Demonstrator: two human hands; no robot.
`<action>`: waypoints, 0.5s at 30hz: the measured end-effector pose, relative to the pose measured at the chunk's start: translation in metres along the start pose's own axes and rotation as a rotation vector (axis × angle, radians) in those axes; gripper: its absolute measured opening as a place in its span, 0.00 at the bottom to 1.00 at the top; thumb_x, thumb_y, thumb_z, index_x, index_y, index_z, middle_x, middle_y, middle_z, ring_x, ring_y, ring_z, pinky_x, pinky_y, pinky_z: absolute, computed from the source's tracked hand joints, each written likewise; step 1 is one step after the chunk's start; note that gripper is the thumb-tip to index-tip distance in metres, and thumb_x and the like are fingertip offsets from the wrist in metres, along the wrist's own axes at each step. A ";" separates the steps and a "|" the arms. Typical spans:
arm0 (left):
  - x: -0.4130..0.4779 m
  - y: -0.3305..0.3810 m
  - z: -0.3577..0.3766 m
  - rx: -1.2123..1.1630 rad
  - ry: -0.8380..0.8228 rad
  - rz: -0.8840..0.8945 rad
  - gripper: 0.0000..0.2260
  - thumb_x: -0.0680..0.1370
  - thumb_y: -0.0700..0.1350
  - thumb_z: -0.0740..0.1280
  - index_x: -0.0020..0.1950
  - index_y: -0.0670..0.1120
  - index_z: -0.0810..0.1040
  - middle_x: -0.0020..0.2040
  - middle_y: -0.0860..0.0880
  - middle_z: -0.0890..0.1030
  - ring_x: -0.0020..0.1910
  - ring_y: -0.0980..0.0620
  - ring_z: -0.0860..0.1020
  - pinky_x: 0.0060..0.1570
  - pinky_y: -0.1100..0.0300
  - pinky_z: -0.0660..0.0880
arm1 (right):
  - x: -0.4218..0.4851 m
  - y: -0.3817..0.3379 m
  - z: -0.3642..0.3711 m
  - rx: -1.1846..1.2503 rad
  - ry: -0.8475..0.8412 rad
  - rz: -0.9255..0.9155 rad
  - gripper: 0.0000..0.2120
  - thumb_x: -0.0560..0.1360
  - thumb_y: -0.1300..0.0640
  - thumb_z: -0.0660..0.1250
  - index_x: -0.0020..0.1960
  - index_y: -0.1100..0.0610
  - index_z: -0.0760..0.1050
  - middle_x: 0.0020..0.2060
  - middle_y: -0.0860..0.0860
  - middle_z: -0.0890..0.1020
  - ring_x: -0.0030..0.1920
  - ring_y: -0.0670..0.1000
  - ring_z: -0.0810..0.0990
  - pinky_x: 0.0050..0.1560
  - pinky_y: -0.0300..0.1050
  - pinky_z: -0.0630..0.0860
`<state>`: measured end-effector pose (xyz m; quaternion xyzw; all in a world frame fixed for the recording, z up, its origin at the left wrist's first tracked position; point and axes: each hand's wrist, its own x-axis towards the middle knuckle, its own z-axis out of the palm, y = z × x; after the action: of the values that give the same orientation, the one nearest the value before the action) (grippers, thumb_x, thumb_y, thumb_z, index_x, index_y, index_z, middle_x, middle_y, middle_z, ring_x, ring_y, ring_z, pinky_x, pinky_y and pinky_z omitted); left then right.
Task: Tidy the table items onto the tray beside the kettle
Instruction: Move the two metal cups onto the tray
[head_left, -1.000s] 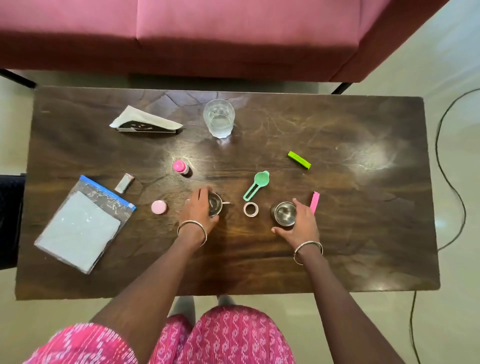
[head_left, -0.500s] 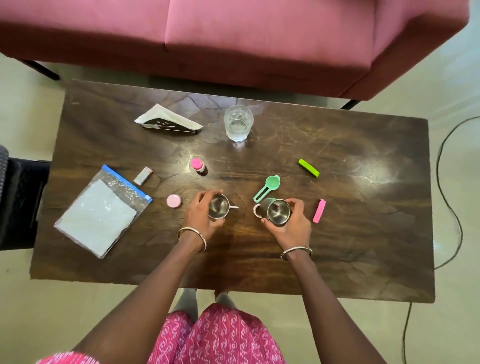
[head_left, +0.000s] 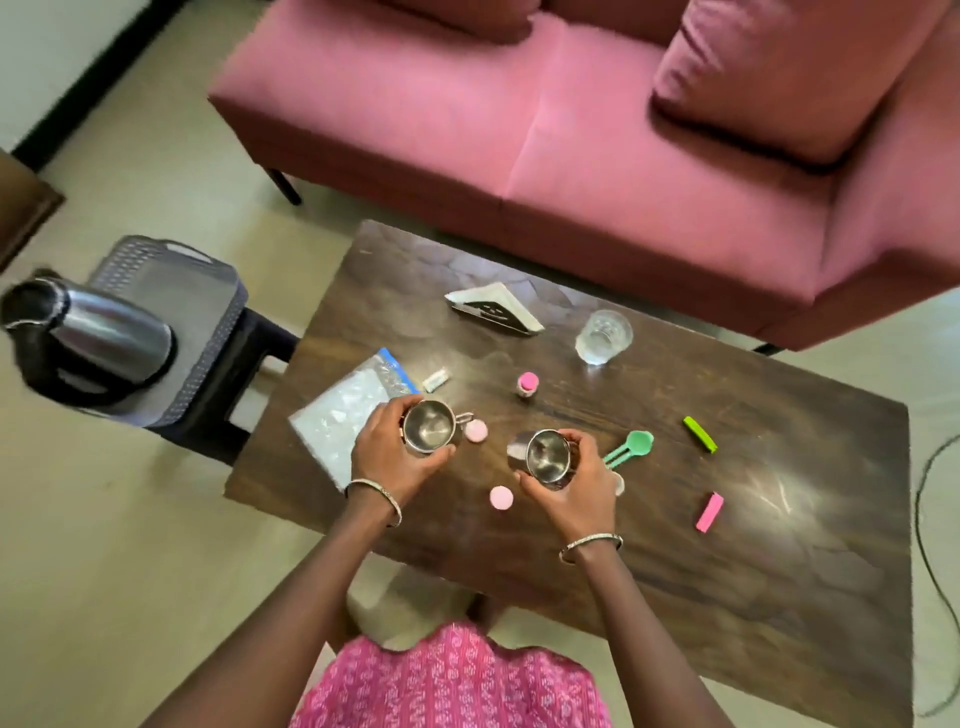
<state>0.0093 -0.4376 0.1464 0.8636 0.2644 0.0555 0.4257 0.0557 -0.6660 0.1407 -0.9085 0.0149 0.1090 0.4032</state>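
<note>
My left hand grips a small steel cup lifted above the dark wooden table. In my right hand is a second steel cup, also held off the table. On a dark stool to the left lies a grey woven tray, and a steel kettle stands on it. Still on the table: a glass, a napkin holder, a zip bag, a pink-capped bottle, two pink lids, a green spoon, a green clip, a pink clip.
A pink sofa runs along the table's far side. A black cable lies on the floor at the right. A small grey wrapper lies by the zip bag. Pale floor separates me from the stool.
Both hands closed round the steel cups and lifted them off the table. My view swung left, bringing the kettle and tray into sight.
</note>
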 end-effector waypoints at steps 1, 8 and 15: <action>0.002 -0.007 -0.019 -0.009 0.033 0.000 0.29 0.59 0.49 0.82 0.57 0.47 0.78 0.52 0.49 0.80 0.51 0.48 0.79 0.51 0.49 0.79 | -0.004 -0.015 0.009 -0.006 -0.011 -0.028 0.31 0.58 0.51 0.82 0.57 0.51 0.74 0.49 0.45 0.83 0.49 0.49 0.83 0.51 0.45 0.78; 0.026 -0.071 -0.154 -0.008 0.139 -0.021 0.27 0.59 0.53 0.82 0.54 0.48 0.79 0.50 0.50 0.80 0.49 0.50 0.78 0.48 0.66 0.69 | -0.028 -0.122 0.092 -0.051 -0.050 -0.171 0.32 0.57 0.54 0.83 0.58 0.53 0.76 0.52 0.46 0.83 0.52 0.49 0.82 0.56 0.47 0.79; 0.067 -0.133 -0.275 0.094 0.210 -0.096 0.28 0.58 0.63 0.78 0.51 0.51 0.77 0.48 0.53 0.80 0.49 0.51 0.78 0.49 0.58 0.74 | -0.038 -0.222 0.183 -0.151 -0.127 -0.233 0.32 0.58 0.51 0.80 0.61 0.51 0.76 0.55 0.46 0.83 0.57 0.52 0.80 0.58 0.53 0.75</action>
<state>-0.0764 -0.1441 0.2097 0.8583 0.3509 0.1129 0.3570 0.0105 -0.3841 0.1909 -0.9231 -0.1245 0.1194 0.3438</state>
